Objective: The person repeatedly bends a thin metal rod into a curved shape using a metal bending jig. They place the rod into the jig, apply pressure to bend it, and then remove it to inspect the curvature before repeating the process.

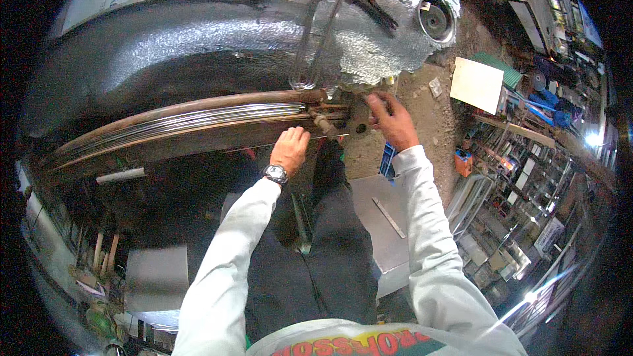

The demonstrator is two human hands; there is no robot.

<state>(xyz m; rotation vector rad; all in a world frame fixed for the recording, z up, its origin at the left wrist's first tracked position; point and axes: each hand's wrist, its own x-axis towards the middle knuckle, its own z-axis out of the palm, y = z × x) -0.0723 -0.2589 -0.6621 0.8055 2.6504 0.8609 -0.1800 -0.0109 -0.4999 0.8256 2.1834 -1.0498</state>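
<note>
My left hand (289, 149), with a watch (275, 172) at its wrist, is closed, fingers bent together by the near edge of a long metal beam (217, 140). What these fingers hold, if anything, is hidden. A bundle of shiny thin rods (217, 118) lies along the beam, beside a rusty brown pipe (211, 102). My right hand (395, 122) is to the right of the beam's end, fingers bent and apart, and I see nothing in it. Just left of it is a metal plate with a round hole (361, 128). A tap-like fitting (323, 122) sits between my hands.
Beyond the rods stretches a wide shiny sheet surface (217, 46), with a round metal part (436, 18) at its right. A grey board (382, 231) stands by my right leg. Tools and scrap crowd the right side, near a cream panel (476, 86) and an orange object (463, 162).
</note>
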